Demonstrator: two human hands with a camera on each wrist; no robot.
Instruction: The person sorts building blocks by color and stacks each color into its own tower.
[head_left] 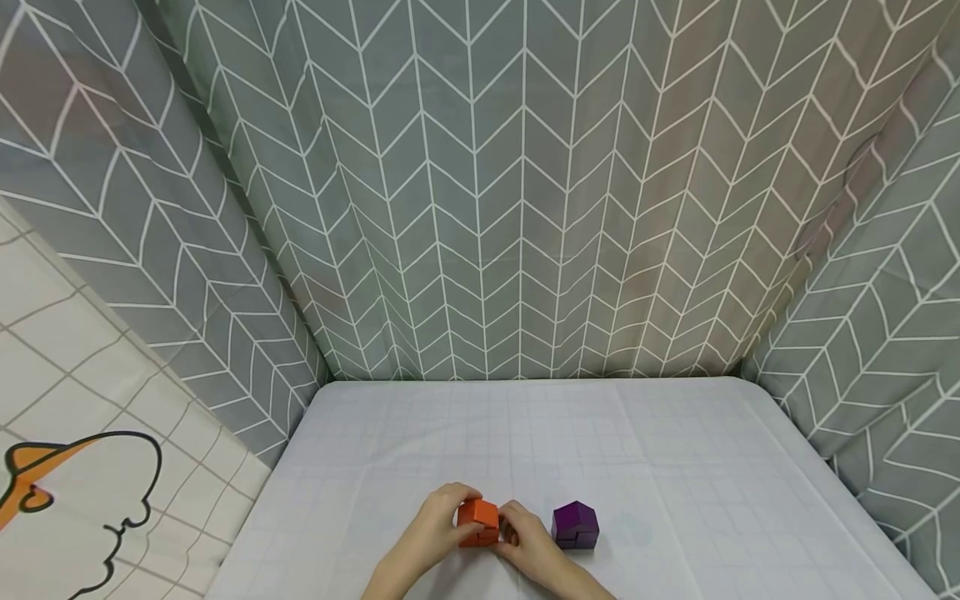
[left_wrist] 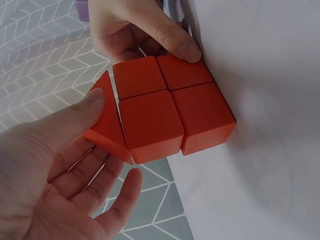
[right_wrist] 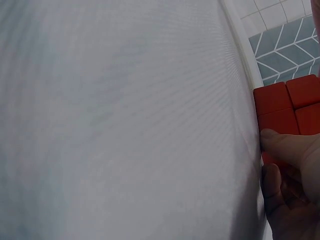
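Note:
Four orange-red cubes (left_wrist: 150, 120) stand two by two on the white table, and a triangular prism block (left_wrist: 106, 122) sits on top like a roof. A thin gap shows between prism and cubes. My left hand (head_left: 437, 525) pinches the prism, thumb on its front face and fingers behind. On the other side, my right hand (head_left: 528, 542) grips a bottom cube (left_wrist: 185, 72) low by the table, thumb on the front. In the right wrist view the thumb (right_wrist: 287, 145) lies over the cubes' face, and the index finger is curled close to the tabletop.
To the right of my right hand stands a purple house-shaped block stack (head_left: 575, 527). The white cloth-covered table (head_left: 480, 425) reaches back to a grey chevron curtain (head_left: 495, 208). More curtain hangs at both sides, with a white tiled-pattern cloth (head_left: 97, 375) at left.

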